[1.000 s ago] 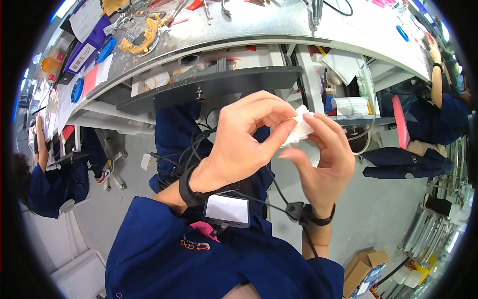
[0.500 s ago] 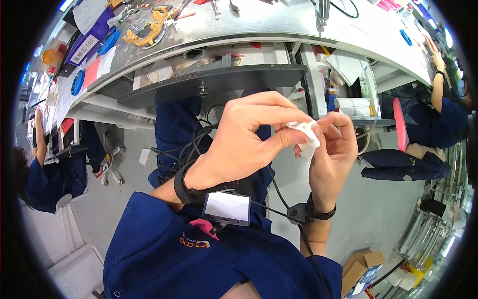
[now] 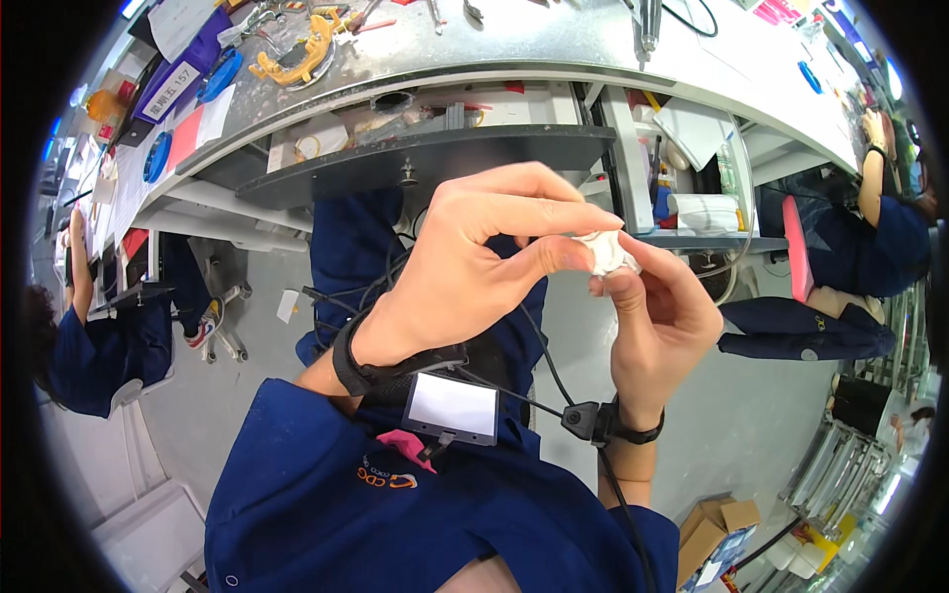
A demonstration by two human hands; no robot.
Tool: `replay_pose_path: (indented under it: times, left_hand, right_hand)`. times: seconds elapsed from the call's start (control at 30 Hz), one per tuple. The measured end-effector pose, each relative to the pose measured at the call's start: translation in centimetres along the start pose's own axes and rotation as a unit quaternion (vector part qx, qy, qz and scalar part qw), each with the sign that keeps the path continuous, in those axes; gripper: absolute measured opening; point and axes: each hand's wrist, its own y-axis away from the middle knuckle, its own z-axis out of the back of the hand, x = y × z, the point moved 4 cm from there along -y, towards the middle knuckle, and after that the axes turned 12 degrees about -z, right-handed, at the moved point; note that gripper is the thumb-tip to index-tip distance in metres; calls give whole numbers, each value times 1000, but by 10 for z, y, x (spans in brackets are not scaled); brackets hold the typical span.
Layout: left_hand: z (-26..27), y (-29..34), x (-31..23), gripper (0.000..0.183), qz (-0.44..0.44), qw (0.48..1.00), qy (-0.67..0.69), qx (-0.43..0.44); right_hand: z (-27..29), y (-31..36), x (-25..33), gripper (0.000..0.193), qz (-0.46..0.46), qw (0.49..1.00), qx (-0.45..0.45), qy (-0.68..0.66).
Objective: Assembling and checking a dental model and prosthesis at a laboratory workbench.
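Note:
Between my two hands, in front of my body and short of the bench, is a small crumpled white wad (image 3: 609,254); whether it is tissue or soft putty I cannot tell. My left hand (image 3: 473,259) pinches its left side between thumb and forefinger. From the right, the thumb and bent fingers of my right hand (image 3: 660,321) close on the other side. Fingertips cover part of the wad. Both wrists wear black straps, and a small black device (image 3: 585,421) with a cable sits at the right wrist.
Beyond my hands stands a metal-topped bench (image 3: 474,44) with an open drawer (image 3: 425,158) of odds and ends. A yellow curved frame (image 3: 297,54) lies at its far left, near blue rings. Black cables hang over my lap. Co-workers sit at left and right; a cardboard box (image 3: 707,534) is at lower right.
The white wad looks more bunched up. My left hand has risen slightly, and its forefinger has straightened over the wad. My right hand has shifted a little right, with its fingers repositioned.

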Motion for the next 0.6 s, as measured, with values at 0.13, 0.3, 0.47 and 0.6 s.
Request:
replay_pose_path:
  times: [0.13,0.3,0.47,0.6]
  left_hand:
    - [-3,-1,0,19,-3,1000,8,-2]
    - [-1,0,-4,14,-16,1000,2,6]
    - [-2,6,-3,16,-20,990,-107,-84]
    - [-4,4,-7,16,-45,981,-172,-83]
  right_hand:
    - [-1,-3,-9,20,-109,982,99,-115]
    - [-8,-6,-20,21,-199,944,185,-189]
    - [-26,0,-18,21,-151,971,143,-118]
    - [-26,5,-9,20,10,995,24,92]
